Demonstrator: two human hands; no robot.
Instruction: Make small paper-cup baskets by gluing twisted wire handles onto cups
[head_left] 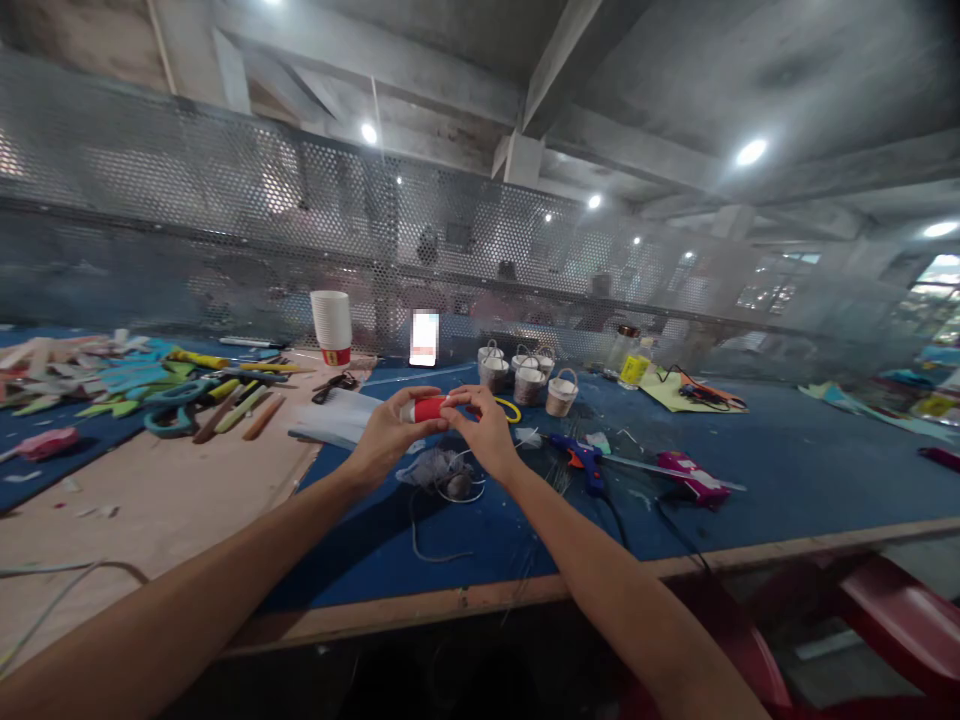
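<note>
My left hand (pixel 386 432) and my right hand (pixel 484 425) meet above the blue mat, fingers closed on a small red and white paper cup (pixel 430 408) held on its side. Its white end lies by my left hand, its red part between both hands. A yellow ring (pixel 513 410) shows just beyond my right hand; I cannot tell whether it is touching. Below the hands lie a bunched grey netting-like material (pixel 439 468) and a loop of pale cord (pixel 476 490). Several little handled buckets (pixel 529 385) stand behind.
At left are stacked paper cups (pixel 332 325), scissors (pixel 172 405), clay-tool-like sticks (pixel 240 408) and paper scraps (pixel 45 370). A lit phone (pixel 424 337) stands behind. Blue (pixel 589 460) and magenta (pixel 694 477) glue guns lie right, their cords crossing the table's front edge. Red chairs (pixel 892 610) stand at lower right.
</note>
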